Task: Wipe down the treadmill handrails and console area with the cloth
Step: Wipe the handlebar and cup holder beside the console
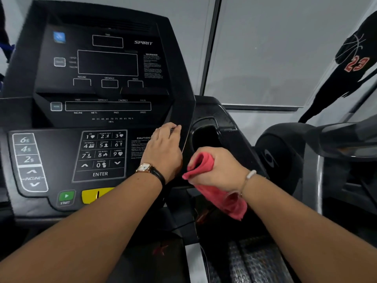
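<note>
The person stood at the treadmill's console (61, 119), and the wiping step appeared to be at the console's right side rather than on the handrails, which could not be clearly made out in the head view. The right hand (221, 167) was clenched around a bunched red cloth (204, 163), the folded end sticking out to the left of the fist and a loose tail hanging down on the near side below the wrist. The cloth sat just near of the dark cup-holder recess (206, 135) on the right of the console; whether it touched the plastic there could not be told. The left hand (163, 149) lay on the flat panel to the right of the number keypad (101, 154), its fingertips bent against the slanted right edge of the display housing; it held nothing and seemed to be bracing. A wristwatch (145, 167) sat on the left wrist and a bracelet (251, 174) on the right. The green start button (66, 198) and a yellow tab (95, 196) lay near left, well apart from the cloth. The next move likely called for opening the cloth out flatter and sweeping it over the panel, pressing lightly enough that no key was triggered, with the left hand lifted out of its path.
</note>
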### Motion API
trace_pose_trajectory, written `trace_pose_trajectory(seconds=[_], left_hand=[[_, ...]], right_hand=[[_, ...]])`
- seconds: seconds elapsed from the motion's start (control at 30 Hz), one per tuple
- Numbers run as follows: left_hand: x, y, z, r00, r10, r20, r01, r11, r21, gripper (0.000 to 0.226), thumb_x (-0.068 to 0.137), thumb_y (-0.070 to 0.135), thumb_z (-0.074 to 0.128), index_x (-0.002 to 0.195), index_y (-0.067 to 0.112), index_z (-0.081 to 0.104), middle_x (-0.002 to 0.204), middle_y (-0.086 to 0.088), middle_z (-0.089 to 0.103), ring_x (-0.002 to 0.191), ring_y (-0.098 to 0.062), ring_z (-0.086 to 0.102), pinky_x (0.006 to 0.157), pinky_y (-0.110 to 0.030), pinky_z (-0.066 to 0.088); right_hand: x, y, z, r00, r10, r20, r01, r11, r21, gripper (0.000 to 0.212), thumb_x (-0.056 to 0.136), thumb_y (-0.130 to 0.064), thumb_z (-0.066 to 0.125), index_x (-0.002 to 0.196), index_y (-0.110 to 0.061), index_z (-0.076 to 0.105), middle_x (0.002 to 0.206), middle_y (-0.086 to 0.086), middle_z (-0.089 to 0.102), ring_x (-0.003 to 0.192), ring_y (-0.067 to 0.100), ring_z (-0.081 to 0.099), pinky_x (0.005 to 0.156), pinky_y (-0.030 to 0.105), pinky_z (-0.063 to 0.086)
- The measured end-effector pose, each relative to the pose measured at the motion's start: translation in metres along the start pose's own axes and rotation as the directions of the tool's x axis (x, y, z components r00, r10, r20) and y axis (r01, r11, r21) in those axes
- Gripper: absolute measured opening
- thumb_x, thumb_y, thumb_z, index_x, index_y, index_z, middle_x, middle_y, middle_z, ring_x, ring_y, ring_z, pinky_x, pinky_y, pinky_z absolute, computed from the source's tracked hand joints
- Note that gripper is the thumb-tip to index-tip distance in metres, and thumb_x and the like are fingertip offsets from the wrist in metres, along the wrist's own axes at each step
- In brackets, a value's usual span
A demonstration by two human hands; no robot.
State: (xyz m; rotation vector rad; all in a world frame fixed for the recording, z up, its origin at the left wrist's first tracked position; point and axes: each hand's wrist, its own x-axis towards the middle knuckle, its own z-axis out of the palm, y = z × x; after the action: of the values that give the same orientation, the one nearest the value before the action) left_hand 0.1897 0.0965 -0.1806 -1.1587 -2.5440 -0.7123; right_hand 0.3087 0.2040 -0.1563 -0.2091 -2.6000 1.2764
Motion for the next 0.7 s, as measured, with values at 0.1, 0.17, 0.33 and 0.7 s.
trace_pose_trajectory(seconds=[0.1, 0.17, 0.33, 0.7], left_hand=[[0.000, -0.001, 0.001, 0.999, -0.006, -0.047, 0.006, 1.000, -0.004, 0.051, 0.088, 0.008, 0.042, 0.138, 0.009, 0.040, 0.138, -0.008, 0.038, 0.128, -0.024, 0.035, 0.110, -0.032, 0.026], [-0.001, 0.000, 0.002, 0.998, -0.008, -0.068, 0.008, 1.000, -0.012, 0.050, 0.086, 0.006, 0.043, 0.135, 0.009, 0.044, 0.136, -0.009, 0.041, 0.125, -0.026, 0.039, 0.107, -0.033, 0.029], [0.001, 0.001, 0.006, 0.999, 0.007, -0.053, -0.007, 1.000, -0.001, 0.054, 0.082, 0.001, 0.044, 0.134, 0.016, 0.043, 0.136, -0.006, 0.037, 0.120, -0.025, 0.041, 0.106, -0.037, 0.032], [0.057, 0.019, 0.002, 0.981, 0.176, -0.086, -0.168, 0.981, 0.092, 0.040, 0.091, 0.015, 0.044, 0.131, 0.020, 0.047, 0.136, -0.001, 0.040, 0.132, -0.020, 0.032, 0.116, -0.039, 0.001]], right_hand=[[-0.002, 0.002, 0.000, 0.999, 0.035, 0.002, -0.035, 0.995, 0.097, 0.032, 0.059, -0.021, 0.086, 0.082, -0.020, 0.065, 0.083, -0.002, 0.071, 0.080, 0.010, 0.069, 0.080, 0.039, 0.056], [-0.013, 0.007, 0.008, 0.989, 0.049, -0.138, -0.057, 0.997, -0.053, 0.036, 0.062, -0.040, 0.082, 0.088, -0.029, 0.061, 0.085, -0.011, 0.068, 0.080, 0.004, 0.065, 0.077, 0.030, 0.055], [-0.042, 0.035, 0.040, 0.824, -0.272, -0.497, -0.052, 0.838, -0.544, 0.054, 0.075, -0.051, 0.064, 0.113, -0.015, 0.054, 0.094, -0.005, 0.063, 0.078, 0.011, 0.064, 0.066, 0.022, 0.053], [-0.019, 0.039, -0.016, 0.906, 0.250, 0.342, -0.367, 0.866, 0.338, 0.021, 0.058, -0.012, 0.082, 0.072, -0.023, 0.069, 0.072, -0.005, 0.070, 0.071, 0.009, 0.066, 0.074, 0.029, 0.053]])
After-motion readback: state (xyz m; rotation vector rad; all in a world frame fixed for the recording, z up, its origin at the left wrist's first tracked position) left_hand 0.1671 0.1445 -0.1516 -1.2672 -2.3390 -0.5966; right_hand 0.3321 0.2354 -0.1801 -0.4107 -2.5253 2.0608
